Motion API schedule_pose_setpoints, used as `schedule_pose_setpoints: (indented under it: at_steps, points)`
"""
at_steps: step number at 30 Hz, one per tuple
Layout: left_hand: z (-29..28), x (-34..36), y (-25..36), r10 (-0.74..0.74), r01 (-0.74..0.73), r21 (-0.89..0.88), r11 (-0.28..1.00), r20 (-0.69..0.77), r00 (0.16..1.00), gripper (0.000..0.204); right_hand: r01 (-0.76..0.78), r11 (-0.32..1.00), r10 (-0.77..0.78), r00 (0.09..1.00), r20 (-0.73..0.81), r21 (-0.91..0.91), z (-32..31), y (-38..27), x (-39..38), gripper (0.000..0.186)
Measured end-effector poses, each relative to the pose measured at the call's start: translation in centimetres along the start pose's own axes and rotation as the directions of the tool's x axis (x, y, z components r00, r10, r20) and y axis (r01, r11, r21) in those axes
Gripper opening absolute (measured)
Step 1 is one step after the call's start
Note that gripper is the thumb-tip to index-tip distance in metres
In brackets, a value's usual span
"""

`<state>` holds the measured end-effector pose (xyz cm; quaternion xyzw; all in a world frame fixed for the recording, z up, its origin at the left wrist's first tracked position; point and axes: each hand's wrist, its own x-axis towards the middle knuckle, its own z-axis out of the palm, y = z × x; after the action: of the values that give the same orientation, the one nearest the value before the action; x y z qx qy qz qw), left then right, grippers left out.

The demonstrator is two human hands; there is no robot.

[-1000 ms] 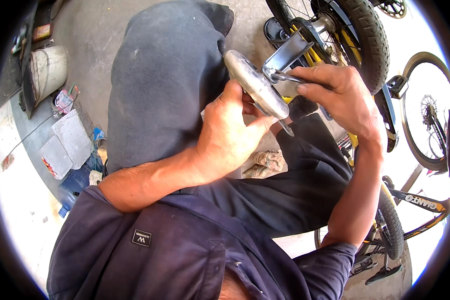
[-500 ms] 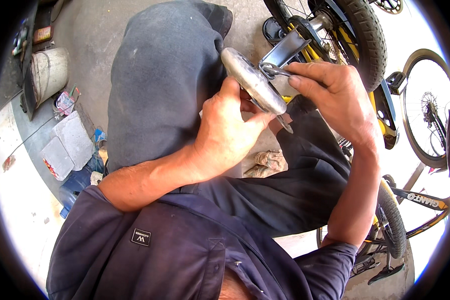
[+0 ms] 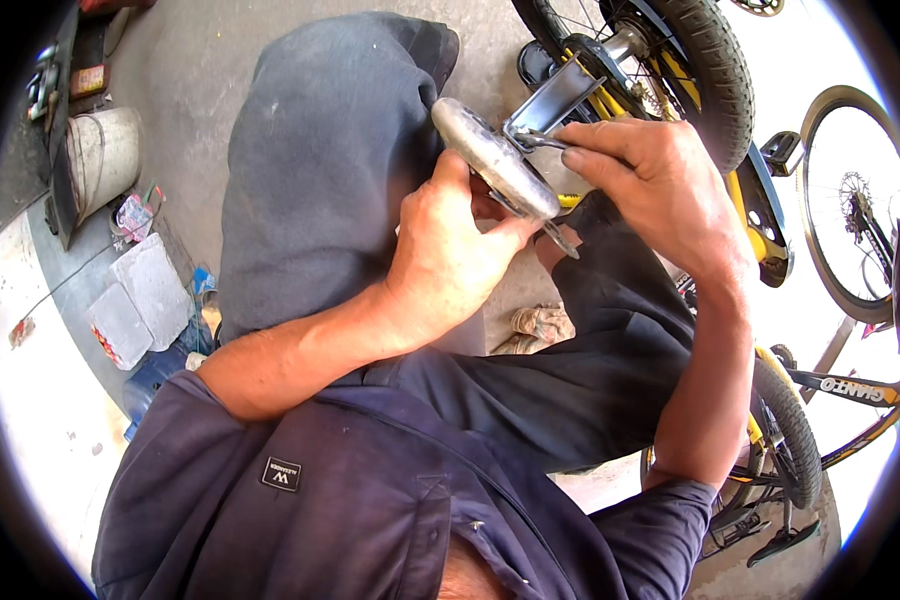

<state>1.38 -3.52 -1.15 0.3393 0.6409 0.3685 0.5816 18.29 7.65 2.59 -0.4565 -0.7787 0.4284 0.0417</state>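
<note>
Shifted leftward, left hand (image 3: pixel 445 250) grips wheel (image 3: pixel 495 158), right hand (image 3: pixel 670 195) pinches wrench (image 3: pixel 545 141) above grey floor (image 3: pixel 185 70).

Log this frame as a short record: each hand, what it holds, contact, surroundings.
Left hand: gripping a scuffed, pale grey round wheel
Right hand: pinching a slim, grey metal tool
Contact: tool's far end at the wheel-side end of a grey, channel-shaped metal bracket; exact seating too small to tell
Right side: black, knobbly bicycle tyre
Left side: off-white, cylindrical bucket; flat, grey rectangular blocks
</note>
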Motion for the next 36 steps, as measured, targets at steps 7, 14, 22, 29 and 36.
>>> schedule_pose_setpoints:
  at_steps: [7, 14, 22, 29, 36]
  points:
    - [0.2, 0.0, 0.0, 0.040, -0.041, -0.021, 0.999, -0.003, 0.999, 0.091, -0.059, 0.998, 0.060, 0.998, -0.014, 0.034, 0.3, -1.6, -0.7, 0.023]
    - [0.5, 0.2, -0.6, 0.066, -0.066, -0.027, 0.997, -0.018, 0.998, 0.092, -0.077, 0.997, 0.077, 0.997, -0.021, 0.027, 0.6, -2.0, -0.8, 0.021]
    - [0.1, 0.3, -0.5, 0.082, -0.082, 0.084, 0.993, 0.001, 0.997, 0.088, -0.051, 0.994, 0.045, 0.997, -0.056, -0.096, 0.7, -1.9, -0.7, 0.023]
    - [-0.2, 1.5, -2.6, 0.169, -0.169, 0.032, 0.985, -0.017, 0.985, 0.042, -0.240, 0.951, 0.159, 0.921, -0.357, -0.194, -1.9, 0.1, 0.6, 0.030]
    - [-1.6, 1.3, -0.6, 0.025, 0.000, -0.152, 0.988, 0.157, 0.987, 0.037, -0.216, 0.973, 0.228, 0.872, -0.432, 0.078, 0.6, -2.0, -2.0, 0.035]
